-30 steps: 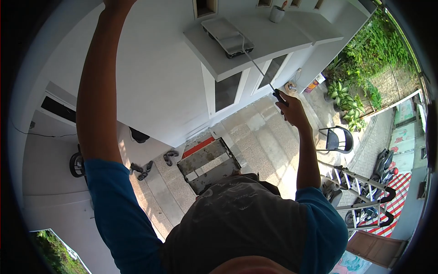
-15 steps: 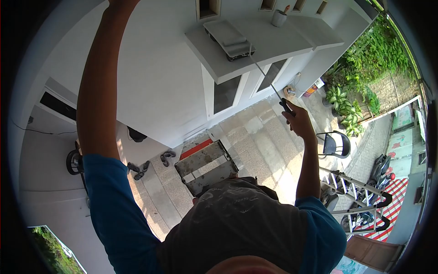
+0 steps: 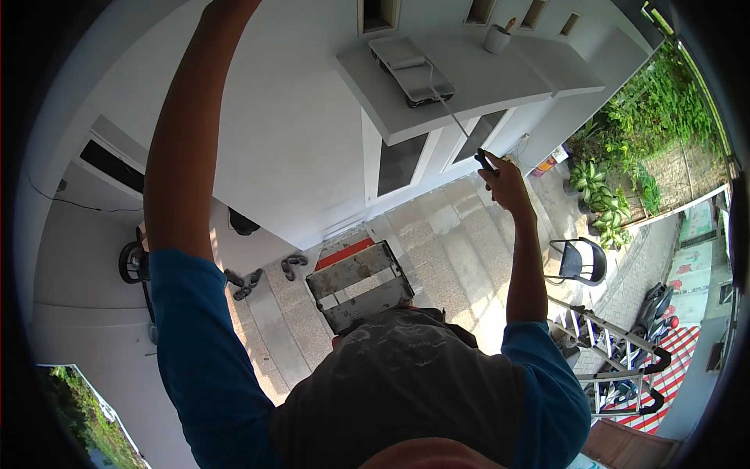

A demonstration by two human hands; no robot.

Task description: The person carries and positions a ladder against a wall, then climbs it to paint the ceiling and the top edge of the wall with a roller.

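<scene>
My right hand (image 3: 508,185) is closed around the dark handle of a paint roller (image 3: 405,62). Its long thin rod slants up and left to a pale roller head lying in a paint tray (image 3: 426,80). The tray rests on a grey ledge (image 3: 476,82) jutting from the wall. Farther along that ledge stands a pale pot (image 3: 496,39) with a paintbrush (image 3: 511,23) upright in it. My left arm is raised past the top edge of the view, beside the white wall, so its hand and whatever it touches are out of sight.
Far below me is a tiled floor (image 3: 437,227) with a worn metal platform (image 3: 359,285) just under my body. A folding chair (image 3: 582,262), an aluminium ladder (image 3: 605,340) and motorcycles are on the right. Sandals (image 3: 293,266) lie left; potted plants (image 3: 598,195) line the right.
The roller head has slid along the tray, away from the near end. My right hand has moved forward and left with it. The whole view has shifted slightly.
</scene>
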